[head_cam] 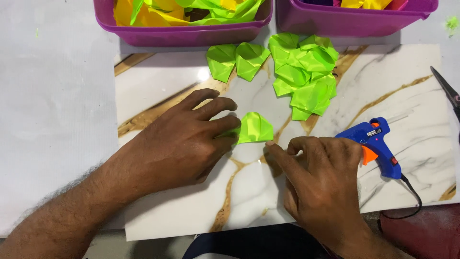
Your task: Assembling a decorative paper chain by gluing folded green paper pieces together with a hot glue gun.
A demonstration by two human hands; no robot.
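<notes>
Folded green paper piece [255,127], flat on marble-patterned board [412,86], pinned between both hands.

Head view: left hand [184,141] spread open, fingertips pressing down on piece's left edge; right hand [318,175] loosely curled, index fingertip at piece's lower right corner, gripping nothing. Heap of matching folded green pieces [304,72] further back, two separate ones [237,60] beside it. Blue glue gun [376,144] just right of right hand. Two purple tubs [182,33] of coloured paper along far edge. Scissors [448,91] at right margin.
</notes>
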